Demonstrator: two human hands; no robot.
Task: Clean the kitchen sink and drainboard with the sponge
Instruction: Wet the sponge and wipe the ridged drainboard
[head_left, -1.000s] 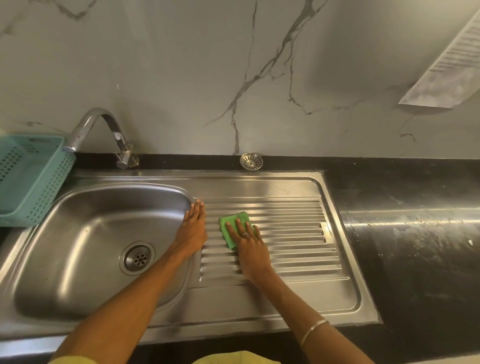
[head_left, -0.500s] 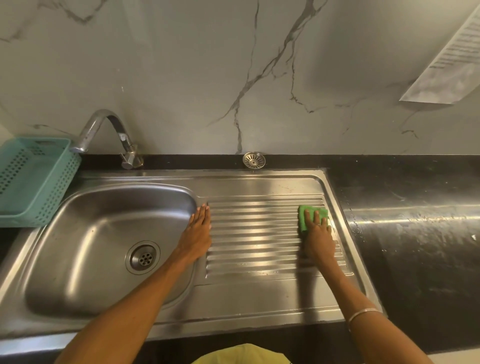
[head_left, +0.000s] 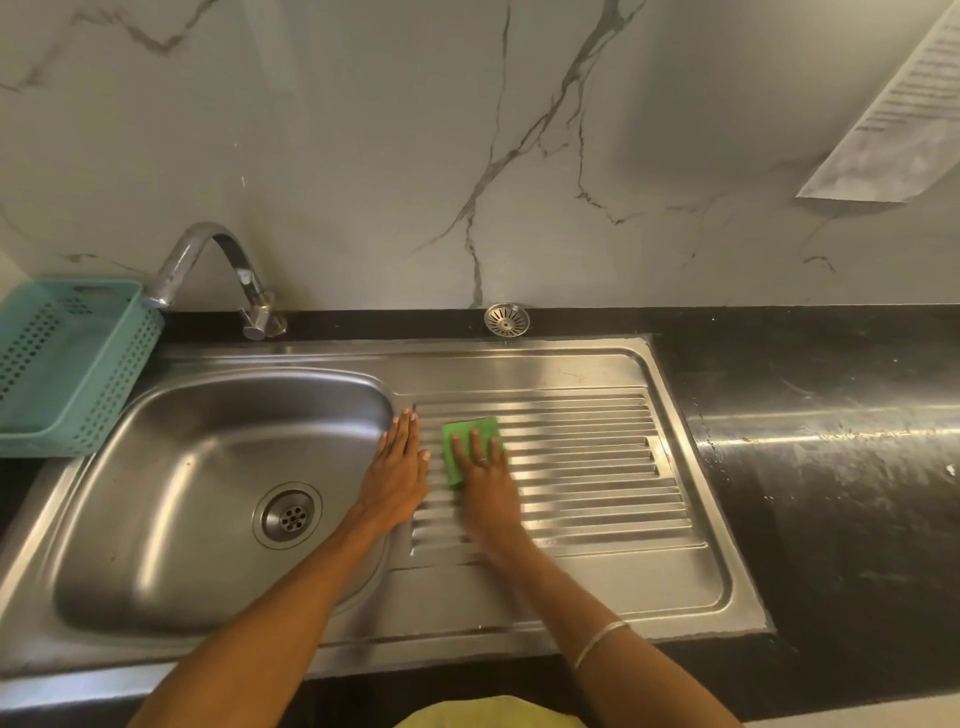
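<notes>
while both hands rest on the steel: the sponge sits at the left end of the drainboard, near the basin's edge.
sponge (head_left: 470, 439): green, flat on the ridges, its far and left parts showing past the fingers.
right hand (head_left: 485, 480): palm down on the sponge, fingers laid flat and slightly spread over it, pressing rather than pinching; a ring shows on one finger; the hand looks a little blurred.
left hand (head_left: 397, 467): flat and palm down on the strip between basin and ridges, fingers pressed together, holding nothing, just beside the right hand.
drainboard (head_left: 587, 467): ridged steel, shiny, to the right of the basin.
sink (head_left: 171, 499): steel basin with a round drain (head_left: 287, 514) at its bottom.
tap (head_left: 218, 275): curved metal spout behind the basin, its mouth pointing down toward the left.
basket (head_left: 67, 364): teal plastic with holes, at the left edge, overlapping the sink's rim.
strainer (head_left: 506, 318): small round metal piece on the black ledge behind the drainboard.
counter (head_left: 831, 467): black, glossy, with pale smears, right of the drainboard.
wall (head_left: 363, 156): grey marble with dark veins.
paper (head_left: 898, 114): printed sheet on the wall, upper right.
bangle (head_left: 600, 642): thin metal band on the right wrist.
</notes>
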